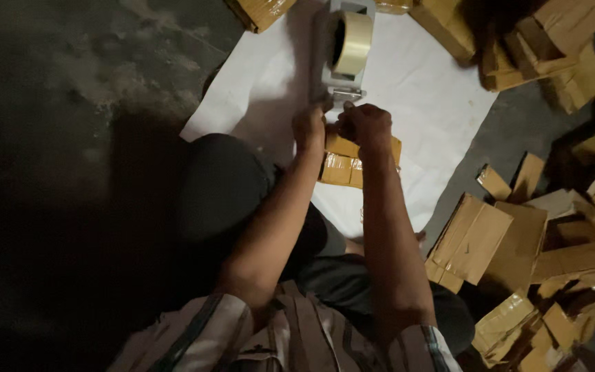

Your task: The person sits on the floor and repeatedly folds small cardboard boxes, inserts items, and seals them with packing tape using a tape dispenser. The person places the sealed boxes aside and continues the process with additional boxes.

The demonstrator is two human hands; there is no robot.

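Gripping a small brown taped box (342,164) from above, the left hand (308,128) and right hand (366,125) sit close together, both clamped on its top edge. It rests near the middle of the white sheet (435,103), just before a tape dispenser (346,48). Flattened cardboard pieces (518,248) lie beyond the sheet's right edge.

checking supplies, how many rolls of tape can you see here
1. The roll of tape sits in a dispenser on the white sheet, just beyond the left hand and right hand. Others may be hidden among the cardboard boxes.
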